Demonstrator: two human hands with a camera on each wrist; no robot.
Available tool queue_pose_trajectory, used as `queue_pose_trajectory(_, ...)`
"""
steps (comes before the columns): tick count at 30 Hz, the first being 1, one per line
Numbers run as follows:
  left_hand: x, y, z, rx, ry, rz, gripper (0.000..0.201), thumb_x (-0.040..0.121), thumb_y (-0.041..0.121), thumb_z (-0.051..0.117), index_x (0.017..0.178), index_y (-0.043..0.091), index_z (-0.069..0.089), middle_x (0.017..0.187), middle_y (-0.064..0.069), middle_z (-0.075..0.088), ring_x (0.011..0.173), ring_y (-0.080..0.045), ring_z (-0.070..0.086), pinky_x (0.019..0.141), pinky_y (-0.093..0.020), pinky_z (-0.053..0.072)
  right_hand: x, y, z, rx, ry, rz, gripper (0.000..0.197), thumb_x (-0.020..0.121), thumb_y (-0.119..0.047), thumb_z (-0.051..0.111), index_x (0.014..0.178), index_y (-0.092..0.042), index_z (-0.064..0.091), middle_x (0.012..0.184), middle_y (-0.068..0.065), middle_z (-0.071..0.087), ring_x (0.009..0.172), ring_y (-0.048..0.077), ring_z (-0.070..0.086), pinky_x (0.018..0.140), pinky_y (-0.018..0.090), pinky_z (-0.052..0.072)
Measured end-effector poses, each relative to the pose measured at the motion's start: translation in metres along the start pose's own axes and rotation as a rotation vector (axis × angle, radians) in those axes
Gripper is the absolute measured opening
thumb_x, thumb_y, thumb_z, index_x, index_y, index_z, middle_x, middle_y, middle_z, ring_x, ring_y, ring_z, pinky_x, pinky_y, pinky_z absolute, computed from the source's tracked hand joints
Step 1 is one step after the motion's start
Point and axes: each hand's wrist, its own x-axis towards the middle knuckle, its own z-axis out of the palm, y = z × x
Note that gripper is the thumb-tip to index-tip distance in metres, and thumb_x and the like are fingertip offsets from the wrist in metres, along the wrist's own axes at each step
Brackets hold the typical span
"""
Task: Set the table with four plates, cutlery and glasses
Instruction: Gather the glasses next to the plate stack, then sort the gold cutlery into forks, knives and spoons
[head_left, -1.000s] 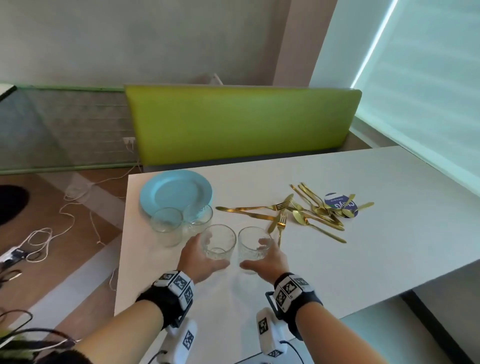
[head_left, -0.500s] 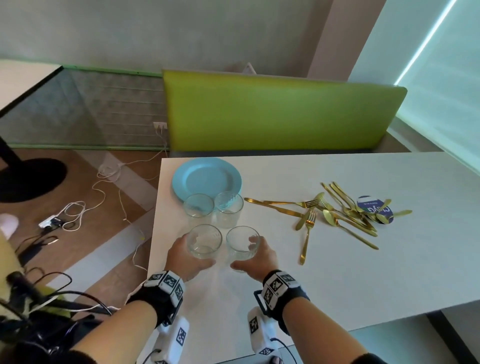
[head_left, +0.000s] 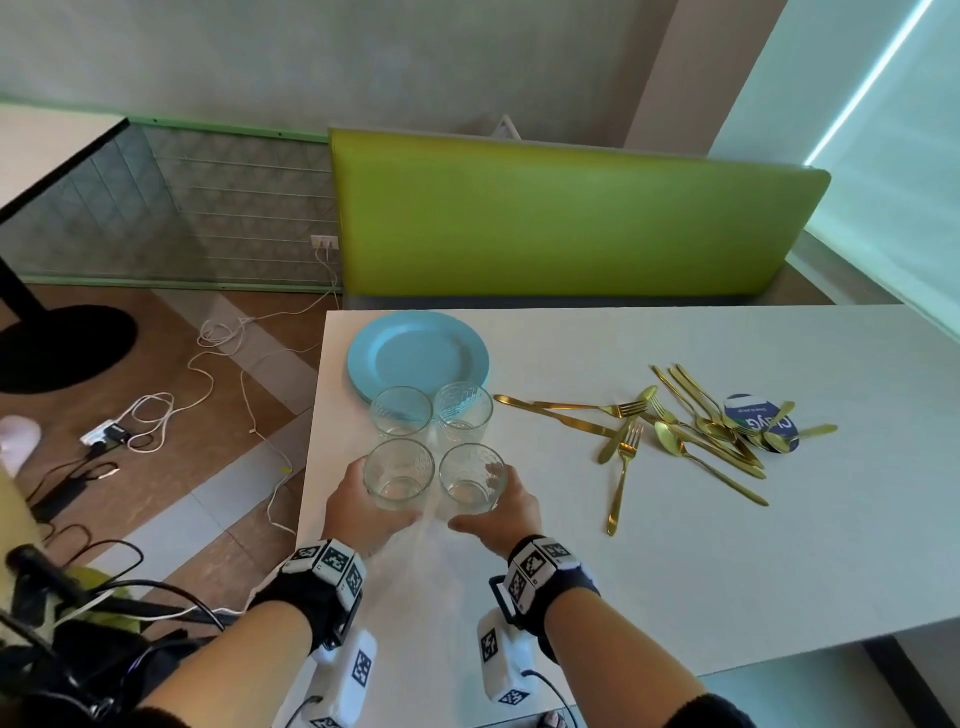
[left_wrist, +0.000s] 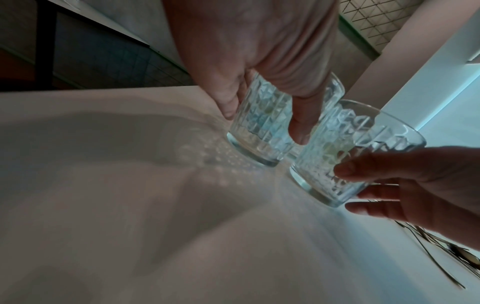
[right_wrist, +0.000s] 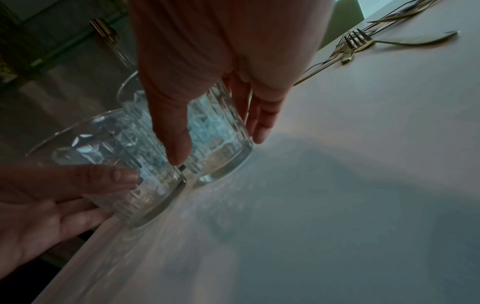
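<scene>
Four clear patterned glasses stand in a square near the table's left edge. My left hand (head_left: 358, 501) grips the near-left glass (head_left: 399, 473) and my right hand (head_left: 501, 512) grips the near-right glass (head_left: 472, 478). The left wrist view shows thumb and fingers curled round the left glass (left_wrist: 259, 125), its base at the tabletop. In the right wrist view my fingers wrap the right glass (right_wrist: 218, 135). Two more glasses (head_left: 401, 413) (head_left: 463, 410) stand just behind. Behind them lies a stack of blue plates (head_left: 418, 356). Gold cutlery (head_left: 696, 421) lies scattered to the right.
The white table (head_left: 675, 561) has a left edge close to the glasses. A round blue sticker (head_left: 761, 418) lies under the cutlery. A green bench back (head_left: 571, 218) stands beyond the table. Cables and a power strip (head_left: 111, 434) lie on the floor at left.
Both hands have carried their glasses leftward, from in front and to the right of the back pair to directly in front of it. The head view has swung left.
</scene>
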Motion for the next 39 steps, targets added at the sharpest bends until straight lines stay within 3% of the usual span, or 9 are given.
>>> queue_pose_trajectory(8, -0.003, 0.002, 0.002, -0.038, 0.015, -0.018, 0.100, 0.058, 0.020, 0.088, 0.141, 0.012, 0.032, 0.138, -0.012, 0.050, 0.127, -0.028, 0.049, 0.102, -0.033, 0.039, 0.008, -0.007, 0.000, 0.026, -0.019, 0.020, 0.086, 0.068, -0.025, 0.081, 0.140, -0.021, 0.034, 0.129, 0.005, 0.057, 0.119, 0.021, 0.054, 0.096, 0.025, 0.044)
queue_pose_trajectory(12, -0.006, 0.003, 0.003, -0.027, 0.059, 0.040, 0.125, 0.051, 0.023, 0.092, 0.148, 0.009, 0.013, 0.151, -0.014, 0.028, 0.140, -0.027, 0.028, 0.114, -0.037, 0.027, 0.011, -0.005, 0.000, -0.010, -0.025, 0.014, 0.087, 0.075, -0.014, 0.072, 0.147, -0.024, 0.025, 0.130, 0.008, 0.055, 0.119, 0.021, 0.054, 0.095, 0.024, 0.046)
queue_pose_trajectory(15, -0.017, 0.013, 0.002, -0.049, 0.186, 0.161, 0.140, 0.039, 0.049, 0.088, 0.148, 0.005, 0.012, 0.152, -0.014, 0.017, 0.143, -0.027, 0.014, 0.117, -0.039, 0.016, 0.011, 0.001, -0.009, -0.013, -0.038, 0.042, 0.091, 0.077, -0.007, 0.068, 0.150, -0.024, 0.016, 0.142, 0.008, 0.045, 0.127, 0.020, 0.049, 0.098, 0.026, 0.047)
queue_pose_trajectory(18, -0.021, 0.032, 0.005, -0.088, 0.320, 0.392, 0.122, 0.045, 0.065, 0.063, 0.140, -0.004, 0.028, 0.143, -0.023, 0.030, 0.134, -0.028, 0.023, 0.113, -0.040, 0.019, 0.013, 0.006, -0.026, -0.013, 0.005, 0.084, 0.082, 0.080, -0.004, 0.065, 0.147, -0.021, 0.022, 0.142, 0.009, 0.046, 0.123, 0.020, 0.053, 0.096, 0.025, 0.048)
queue_pose_trajectory(22, -0.006, 0.080, 0.021, -0.026, 0.341, 0.653, 0.077, 0.072, 0.045, 0.057, 0.125, -0.009, 0.045, 0.125, -0.028, 0.048, 0.118, -0.026, 0.034, 0.104, -0.033, 0.023, 0.014, 0.016, -0.064, 0.008, 0.121, 0.128, 0.065, 0.081, -0.006, 0.063, 0.140, -0.017, 0.036, 0.133, 0.009, 0.054, 0.116, 0.021, 0.057, 0.096, 0.028, 0.050)
queue_pose_trajectory(26, 0.004, 0.139, 0.057, 0.010, 0.234, 0.755, 0.052, 0.073, 0.025, 0.052, 0.111, -0.009, 0.057, 0.108, -0.025, 0.059, 0.104, -0.029, 0.046, 0.092, -0.028, 0.028, 0.016, 0.034, -0.110, -0.006, 0.214, 0.154, 0.051, 0.081, -0.007, 0.061, 0.130, -0.012, 0.048, 0.120, 0.007, 0.063, 0.106, 0.017, 0.058, 0.090, 0.018, 0.043)
queue_pose_trajectory(30, 0.011, 0.190, 0.103, 0.044, 0.010, 0.635, 0.044, 0.081, 0.008, 0.061, 0.123, 0.000, 0.051, 0.125, -0.017, 0.051, 0.118, -0.033, 0.047, 0.101, -0.024, 0.030, 0.025, 0.054, -0.157, 0.014, 0.286, 0.209, 0.043, 0.083, -0.008, 0.058, 0.126, -0.011, 0.052, 0.111, 0.008, 0.066, 0.106, 0.021, 0.059, 0.093, 0.022, 0.043)
queue_pose_trajectory(34, 0.030, 0.224, 0.146, 0.217, -0.192, 0.428, 0.047, 0.086, 0.016, 0.058, 0.131, 0.007, 0.044, 0.136, -0.010, 0.046, 0.126, -0.025, 0.045, 0.104, -0.030, 0.036, 0.041, 0.078, -0.198, -0.014, 0.292, 0.234, 0.038, 0.085, -0.013, 0.058, 0.122, -0.011, 0.056, 0.114, 0.007, 0.068, 0.111, 0.020, 0.059, 0.092, 0.022, 0.043)
queue_pose_trajectory(39, 0.060, 0.234, 0.194, 0.566, -0.338, 0.239, 0.051, 0.088, 0.022, 0.053, 0.134, 0.004, 0.041, 0.140, -0.014, 0.044, 0.128, -0.029, 0.046, 0.102, -0.032, 0.039, 0.062, 0.111, -0.225, -0.010, 0.250, 0.266, 0.032, 0.084, -0.016, 0.060, 0.116, -0.012, 0.061, 0.113, 0.006, 0.067, 0.108, 0.022, 0.060, 0.098, 0.030, 0.047)
